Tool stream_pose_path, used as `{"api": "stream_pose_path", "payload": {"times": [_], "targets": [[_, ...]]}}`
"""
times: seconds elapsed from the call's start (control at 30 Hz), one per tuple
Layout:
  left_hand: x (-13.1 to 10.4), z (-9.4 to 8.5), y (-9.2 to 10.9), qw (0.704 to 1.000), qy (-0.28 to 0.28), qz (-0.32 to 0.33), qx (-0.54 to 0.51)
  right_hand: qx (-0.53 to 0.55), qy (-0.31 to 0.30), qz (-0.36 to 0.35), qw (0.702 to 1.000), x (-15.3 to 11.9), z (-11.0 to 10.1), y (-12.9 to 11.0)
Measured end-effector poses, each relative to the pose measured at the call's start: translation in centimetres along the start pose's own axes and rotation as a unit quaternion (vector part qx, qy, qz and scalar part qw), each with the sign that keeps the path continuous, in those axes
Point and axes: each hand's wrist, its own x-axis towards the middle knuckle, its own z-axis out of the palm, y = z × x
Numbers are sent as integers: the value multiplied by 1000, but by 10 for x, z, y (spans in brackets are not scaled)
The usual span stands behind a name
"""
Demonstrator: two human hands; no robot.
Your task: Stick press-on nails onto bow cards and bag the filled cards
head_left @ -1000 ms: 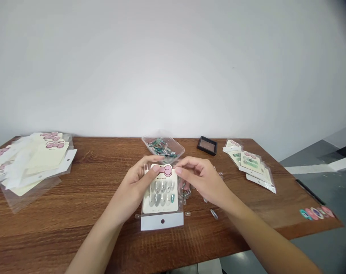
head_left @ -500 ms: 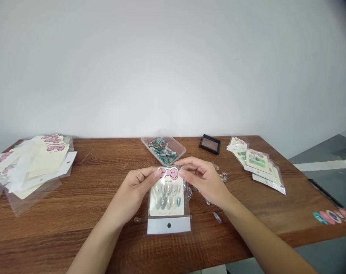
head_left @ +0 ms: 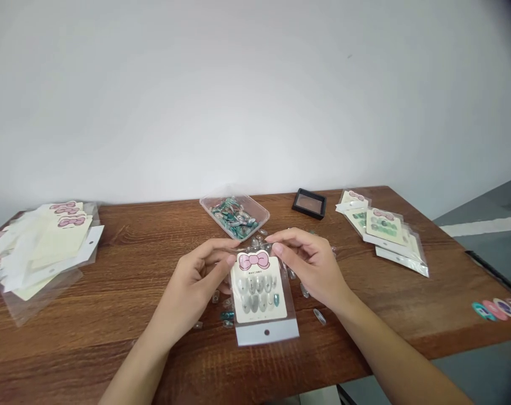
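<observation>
Between my hands is a clear plastic bag [head_left: 291, 306] with a white strip along its near edge and a punched hole in the strip. Inside it lies a cream card [head_left: 261, 316] topped by a pink bow, carrying two rows of pale press-on nails and one teal one. My left hand [head_left: 200, 275] pinches the bag's far left corner between thumb and fingers. At the far right corner, my right hand [head_left: 310, 264] grips the plastic the same way. Loose press-on nails [head_left: 227, 316] lie on the table around and partly under the bag.
A clear plastic tub [head_left: 259, 211] of teal and pale nails stands beyond my hands. Right of it sits a black frame-like box [head_left: 309, 203]. Filled card packs [head_left: 385, 233] lie at right, cards and bags [head_left: 61, 242] at left. Round stickers [head_left: 500, 308] lie near the right edge.
The bag has shifted slightly right and now tilts. My fingers have moved from beside the card's bow to the bag's far corners. More loose nails show left of the bag.
</observation>
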Motion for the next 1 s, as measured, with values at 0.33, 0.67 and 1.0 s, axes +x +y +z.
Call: {"api": "stream_pose_path", "payload": {"times": [0.33,0.67,1.0], "targets": [[0,-3,0,1000,14,10,-16,-16,-42,25,999,0,-6,3],[-5,-2,3,999,11,46,-5,44,-64,3,997,2,-9,1],[-7,-7,-2,995,-40,93,11,77,-79,6,994,1,-13,0]]}}
